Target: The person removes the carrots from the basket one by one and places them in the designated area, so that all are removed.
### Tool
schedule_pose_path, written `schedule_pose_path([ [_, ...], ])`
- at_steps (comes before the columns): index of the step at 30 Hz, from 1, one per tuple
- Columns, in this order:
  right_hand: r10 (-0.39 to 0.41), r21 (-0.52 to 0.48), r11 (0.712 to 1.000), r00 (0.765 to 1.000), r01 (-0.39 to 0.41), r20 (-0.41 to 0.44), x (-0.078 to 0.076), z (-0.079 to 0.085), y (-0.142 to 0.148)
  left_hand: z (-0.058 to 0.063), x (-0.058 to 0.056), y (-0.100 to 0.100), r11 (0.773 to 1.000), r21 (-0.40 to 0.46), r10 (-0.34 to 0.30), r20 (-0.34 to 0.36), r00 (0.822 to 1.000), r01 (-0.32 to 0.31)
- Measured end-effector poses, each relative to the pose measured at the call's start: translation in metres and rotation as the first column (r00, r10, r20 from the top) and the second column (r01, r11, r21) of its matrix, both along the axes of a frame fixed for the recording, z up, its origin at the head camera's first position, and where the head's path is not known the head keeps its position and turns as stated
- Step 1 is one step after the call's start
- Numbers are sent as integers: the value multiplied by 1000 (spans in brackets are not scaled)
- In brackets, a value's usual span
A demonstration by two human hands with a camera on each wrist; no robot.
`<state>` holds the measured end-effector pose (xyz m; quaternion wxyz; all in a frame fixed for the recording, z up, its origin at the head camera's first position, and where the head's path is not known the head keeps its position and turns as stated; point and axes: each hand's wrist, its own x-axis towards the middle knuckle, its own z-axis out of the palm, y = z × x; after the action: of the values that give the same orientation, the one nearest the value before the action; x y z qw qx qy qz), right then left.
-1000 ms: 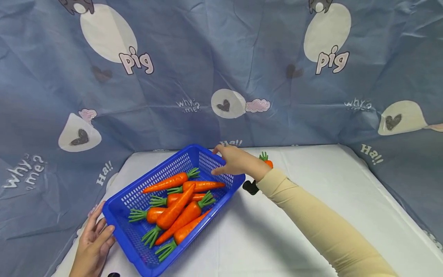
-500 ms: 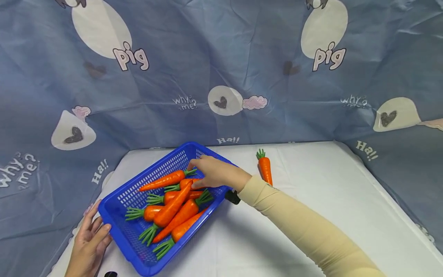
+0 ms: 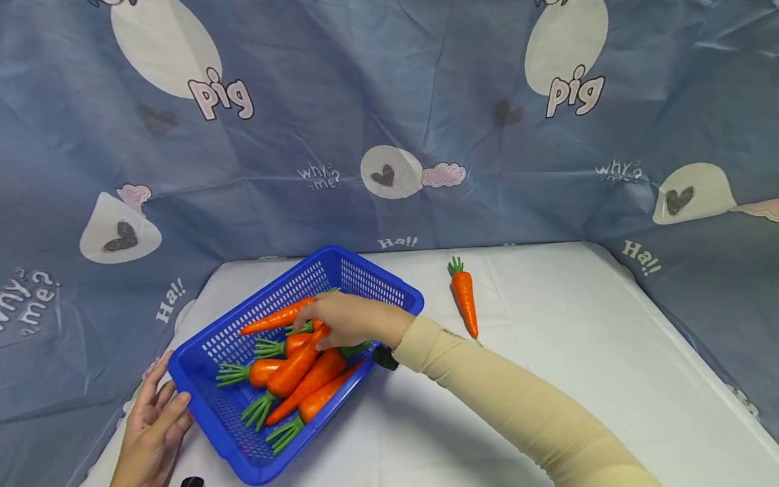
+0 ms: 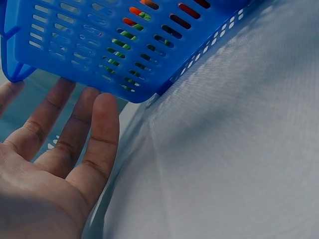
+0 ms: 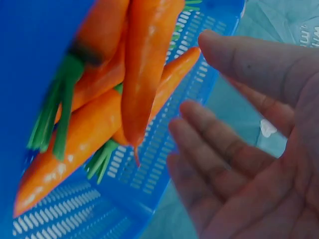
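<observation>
A blue plastic basket [image 3: 201, 423] with slotted walls holds several orange carrots with green tops. My right hand [image 3: 349, 318] is inside the basket, over the upper carrots, with its thumb beside the top carrot [image 3: 292, 368]. Its thumb and fingers are spread apart around no carrot in the right wrist view; in the head view the hand hides some carrot ends. At the basket's near left end, my left hand [image 3: 152, 429] has its thumb near the rim. The left wrist view shows that hand's fingers [image 4: 104, 124] extended, with tips against the basket's lower edge.
One carrot [image 3: 464, 301] lies on the white tablecloth [image 3: 548, 352] right of the basket. A blue printed curtain [image 3: 487, 122] rises behind and at the sides. A small black object [image 3: 193, 482] shows near the left wrist.
My right hand has moved left and down from the basket's far right wall to above the carrots. The carrot on the cloth has come into full view. The left hand stays at the basket.
</observation>
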<state>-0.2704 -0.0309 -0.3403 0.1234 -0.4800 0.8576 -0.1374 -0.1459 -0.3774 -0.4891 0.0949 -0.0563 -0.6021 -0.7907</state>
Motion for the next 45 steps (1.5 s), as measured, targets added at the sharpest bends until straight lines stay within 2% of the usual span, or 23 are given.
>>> schedule_pose_path([
  [4,78,-22,997,996,-77,41,0,-1,-9,0,0,0,1000,4,-10,-16,1000,10],
  [6,92,-27,996,994,-90,51,0,-3,-13,1,0,0,1000,-1,-9,-13,1000,9],
  [10,88,-13,996,995,-87,55,0,-5,-19,2,0,1,1000,-20,-3,-4,1000,3],
  [17,82,45,995,994,-85,75,0,-8,-32,-1,1,-1,1000,-5,-14,-36,999,14],
  [21,50,102,993,993,-61,105,2,-8,-37,-1,0,-1,1000,-8,-1,-11,1000,1],
  [28,-5,160,987,994,-13,111,3,-5,-44,1,0,0,999,-34,25,36,999,-24],
  [40,-122,245,966,983,86,136,11,-8,-54,0,3,-1,998,-69,17,29,999,-15],
  [45,-133,263,960,983,96,127,11,-8,-56,1,2,1,998,-54,27,38,999,-25],
])
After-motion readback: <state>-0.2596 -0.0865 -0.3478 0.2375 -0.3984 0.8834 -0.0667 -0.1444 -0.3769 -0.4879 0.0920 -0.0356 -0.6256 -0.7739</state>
